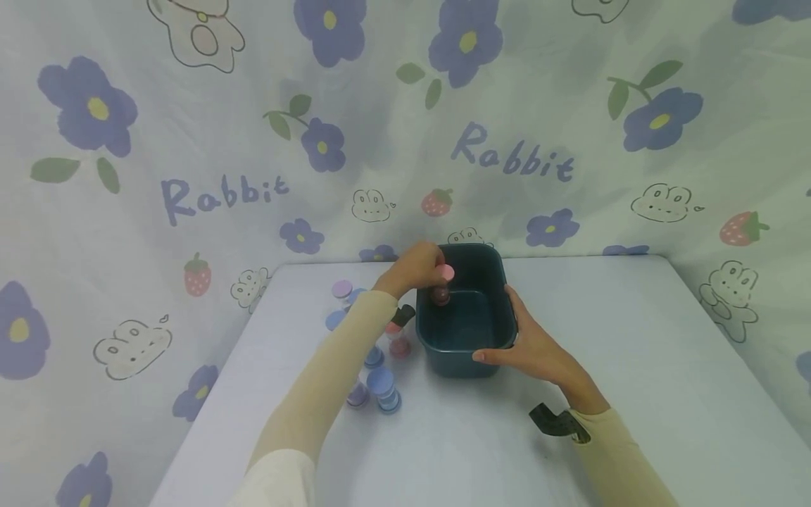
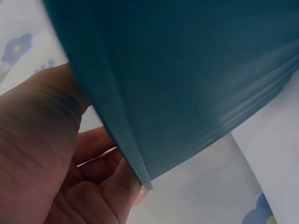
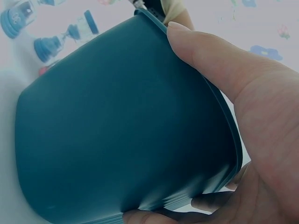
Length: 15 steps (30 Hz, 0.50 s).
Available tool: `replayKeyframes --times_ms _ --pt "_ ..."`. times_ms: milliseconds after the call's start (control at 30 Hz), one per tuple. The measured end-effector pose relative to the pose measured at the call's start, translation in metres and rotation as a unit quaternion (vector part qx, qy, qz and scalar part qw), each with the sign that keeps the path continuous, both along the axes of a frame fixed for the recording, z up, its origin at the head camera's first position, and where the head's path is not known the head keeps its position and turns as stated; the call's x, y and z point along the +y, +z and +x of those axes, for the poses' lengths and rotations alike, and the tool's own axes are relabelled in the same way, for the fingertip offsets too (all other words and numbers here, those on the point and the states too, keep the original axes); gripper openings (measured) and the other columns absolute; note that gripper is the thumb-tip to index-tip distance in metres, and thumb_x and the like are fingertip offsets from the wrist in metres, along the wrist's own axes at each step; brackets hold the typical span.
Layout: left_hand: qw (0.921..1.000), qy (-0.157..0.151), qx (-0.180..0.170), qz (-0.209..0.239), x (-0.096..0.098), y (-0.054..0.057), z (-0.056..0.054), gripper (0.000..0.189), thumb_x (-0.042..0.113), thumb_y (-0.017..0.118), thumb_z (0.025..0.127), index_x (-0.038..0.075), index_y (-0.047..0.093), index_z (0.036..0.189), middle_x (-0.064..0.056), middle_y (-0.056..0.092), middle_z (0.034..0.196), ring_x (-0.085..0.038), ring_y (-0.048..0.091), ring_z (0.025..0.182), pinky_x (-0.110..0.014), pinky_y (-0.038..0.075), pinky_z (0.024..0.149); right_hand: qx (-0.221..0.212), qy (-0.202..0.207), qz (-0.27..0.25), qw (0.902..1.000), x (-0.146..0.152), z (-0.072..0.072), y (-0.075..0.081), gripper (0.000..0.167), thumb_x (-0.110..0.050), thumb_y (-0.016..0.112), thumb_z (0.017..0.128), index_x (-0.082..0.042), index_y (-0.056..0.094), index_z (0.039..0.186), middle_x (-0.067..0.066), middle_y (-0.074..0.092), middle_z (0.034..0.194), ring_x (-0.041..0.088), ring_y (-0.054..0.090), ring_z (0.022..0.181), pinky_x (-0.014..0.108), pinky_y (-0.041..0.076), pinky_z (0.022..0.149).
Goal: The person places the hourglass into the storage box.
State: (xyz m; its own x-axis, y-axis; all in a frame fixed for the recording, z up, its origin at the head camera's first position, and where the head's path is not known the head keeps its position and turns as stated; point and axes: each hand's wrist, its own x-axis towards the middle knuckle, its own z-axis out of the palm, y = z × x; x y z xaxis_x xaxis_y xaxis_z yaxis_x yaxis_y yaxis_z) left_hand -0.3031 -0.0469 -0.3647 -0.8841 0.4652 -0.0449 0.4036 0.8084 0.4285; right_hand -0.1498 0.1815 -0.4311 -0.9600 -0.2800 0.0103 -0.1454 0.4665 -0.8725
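A teal plastic bin [image 1: 465, 362] stands open-topped on the white table. Over its left rim reaches my left hand [image 1: 415, 267], pinching a pink-capped hourglass [image 1: 446, 273] inside the bin near the left wall. In the left wrist view the bin wall [image 2: 187, 93] hides most of that hourglass from sight. My right hand [image 1: 535, 348] grips the bin at its front right corner, thumb along the front rim and fingers along the right side. The right wrist view has the thumb [image 3: 201, 46] on the rim and fingertips under the side ridges.
Left of the bin, partly under my left forearm, stand several hourglasses: a blue one [image 1: 383, 387] in front, a pink one [image 1: 399, 345] close to the bin, and a purple-capped one [image 1: 342, 289] farther back. A patterned cloth [image 1: 380, 141] hangs behind the table.
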Motion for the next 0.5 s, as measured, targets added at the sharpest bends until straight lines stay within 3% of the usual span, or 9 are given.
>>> replayKeyframes --times_ms 500 --pt "0.9962 -0.01 0.012 -0.085 0.0027 0.0016 0.0007 0.018 0.023 0.078 0.093 0.009 0.069 0.098 -0.007 0.069 0.087 -0.023 0.066 0.08 -0.033 0.057 0.074 -0.004 -0.005 0.004 1.0 0.0014 -0.0006 -0.0014 0.13 -0.047 0.089 0.076 -0.021 -0.001 0.166 0.016 0.017 0.173 0.046 0.029 0.153 0.072 0.037 0.114"
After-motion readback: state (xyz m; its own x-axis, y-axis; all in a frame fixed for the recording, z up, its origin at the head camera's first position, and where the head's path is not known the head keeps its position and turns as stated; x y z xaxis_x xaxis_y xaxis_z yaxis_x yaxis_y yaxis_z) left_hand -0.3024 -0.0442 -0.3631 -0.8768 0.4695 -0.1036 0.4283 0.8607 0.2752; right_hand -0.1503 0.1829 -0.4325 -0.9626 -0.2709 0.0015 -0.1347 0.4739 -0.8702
